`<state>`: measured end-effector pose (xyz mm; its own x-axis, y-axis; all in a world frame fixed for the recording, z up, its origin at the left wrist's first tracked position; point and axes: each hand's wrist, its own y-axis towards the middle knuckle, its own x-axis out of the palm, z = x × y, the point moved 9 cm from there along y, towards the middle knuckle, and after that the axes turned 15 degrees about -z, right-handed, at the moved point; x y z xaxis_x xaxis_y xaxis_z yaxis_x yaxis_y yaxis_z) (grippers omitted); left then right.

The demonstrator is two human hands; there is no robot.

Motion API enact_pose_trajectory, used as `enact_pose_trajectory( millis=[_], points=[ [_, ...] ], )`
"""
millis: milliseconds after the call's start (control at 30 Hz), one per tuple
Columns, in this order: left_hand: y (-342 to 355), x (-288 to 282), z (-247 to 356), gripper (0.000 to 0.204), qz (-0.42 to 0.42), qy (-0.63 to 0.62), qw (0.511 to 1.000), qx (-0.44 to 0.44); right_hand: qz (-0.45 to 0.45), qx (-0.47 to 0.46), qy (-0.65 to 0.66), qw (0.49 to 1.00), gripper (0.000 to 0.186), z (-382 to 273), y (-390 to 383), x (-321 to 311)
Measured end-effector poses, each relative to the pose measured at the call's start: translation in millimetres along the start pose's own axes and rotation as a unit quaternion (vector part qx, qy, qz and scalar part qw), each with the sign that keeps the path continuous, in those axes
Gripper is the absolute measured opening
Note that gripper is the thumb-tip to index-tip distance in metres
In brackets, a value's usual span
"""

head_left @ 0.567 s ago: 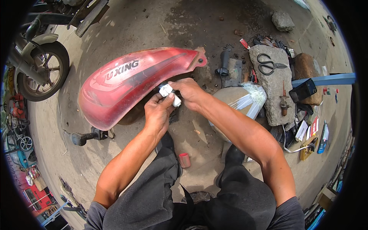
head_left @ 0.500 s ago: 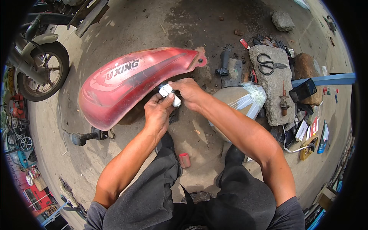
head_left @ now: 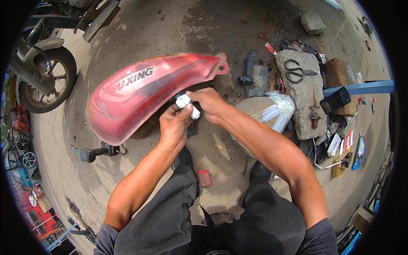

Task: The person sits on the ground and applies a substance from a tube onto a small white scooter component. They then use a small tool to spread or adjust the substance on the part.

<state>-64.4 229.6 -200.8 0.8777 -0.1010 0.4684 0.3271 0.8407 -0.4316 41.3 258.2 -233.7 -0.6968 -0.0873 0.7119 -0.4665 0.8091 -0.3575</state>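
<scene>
A red motorcycle fuel tank (head_left: 140, 97) lies on its side on the ground in front of me. By its lower right edge my left hand (head_left: 174, 123) is closed on a small white fuel tap (head_left: 183, 101), with a square face and a rounded cup at its lower right. My right hand (head_left: 208, 104) comes in from the right, its fingertips pinched at the tap's upper side, beside a dark part. The fingers partly hide where the tap meets that part.
A covered stool (head_left: 255, 110) wrapped in clear plastic stands to the right. Beyond it, scissors (head_left: 301, 73) and a rusty fitting (head_left: 314, 117) lie on a stone slab (head_left: 297, 102). A motorcycle wheel (head_left: 46, 80) is at upper left; a red cylinder (head_left: 204, 178) lies between my feet.
Both hands and the fuel tap have shifted only very slightly. The grip looks the same, and the tank has stayed in place.
</scene>
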Motion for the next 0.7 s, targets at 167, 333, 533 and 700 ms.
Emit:
enact_pose_trajectory(
  millis=[167,333,533,700],
  points=[
    [-0.7,0.3,0.5,0.027,0.003,0.000,1.000,-0.002,-0.012,0.009,0.040,0.999,0.022,1.9,0.2,3.8],
    [0.4,0.6,0.1,0.027,-0.001,-0.001,1.000,0.003,0.021,-0.028,0.027,0.999,0.017,0.4,6.1,-2.7],
    [0.3,-0.9,-0.7,0.026,0.001,-0.003,1.000,0.001,0.025,-0.028,0.014,0.999,0.018,-2.4,1.3,-1.0],
    [-1.3,-1.2,0.5,0.027,0.006,0.000,1.000,-0.001,0.019,-0.017,0.027,0.999,0.018,-3.7,-2.7,2.4]
  ],
)
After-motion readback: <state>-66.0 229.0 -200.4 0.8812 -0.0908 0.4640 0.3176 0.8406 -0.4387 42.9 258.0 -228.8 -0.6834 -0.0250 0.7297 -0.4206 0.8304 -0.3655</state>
